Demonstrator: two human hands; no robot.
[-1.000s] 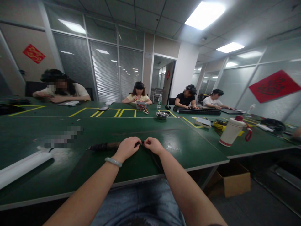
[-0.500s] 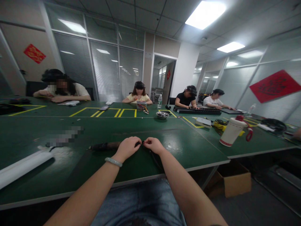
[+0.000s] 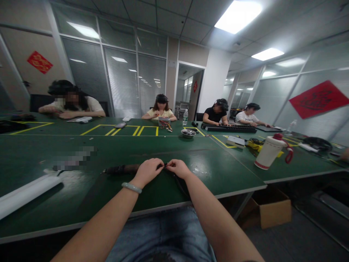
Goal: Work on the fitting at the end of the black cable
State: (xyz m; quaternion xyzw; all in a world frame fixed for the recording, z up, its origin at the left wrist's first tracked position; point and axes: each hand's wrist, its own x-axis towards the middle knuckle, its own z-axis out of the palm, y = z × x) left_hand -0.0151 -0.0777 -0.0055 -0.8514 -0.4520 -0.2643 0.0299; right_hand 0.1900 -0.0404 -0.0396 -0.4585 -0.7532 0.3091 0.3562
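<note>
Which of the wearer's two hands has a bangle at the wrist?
The left hand, at the dark rod-shaped tool: a pale bangle circles its wrist, while the right hand shows none.

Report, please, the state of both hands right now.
Left hand: closed on the brown-and-black cylindrical tool.
Right hand: closed, pinching a small dark piece, too small to identify.

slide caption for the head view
Left hand on a black and brown cylindrical tool, right hand pinching a small dark piece, green table.

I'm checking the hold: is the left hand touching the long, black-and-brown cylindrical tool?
Touching: the head view shows the left hand curled over the tool, whose body runs in beneath it.
</note>
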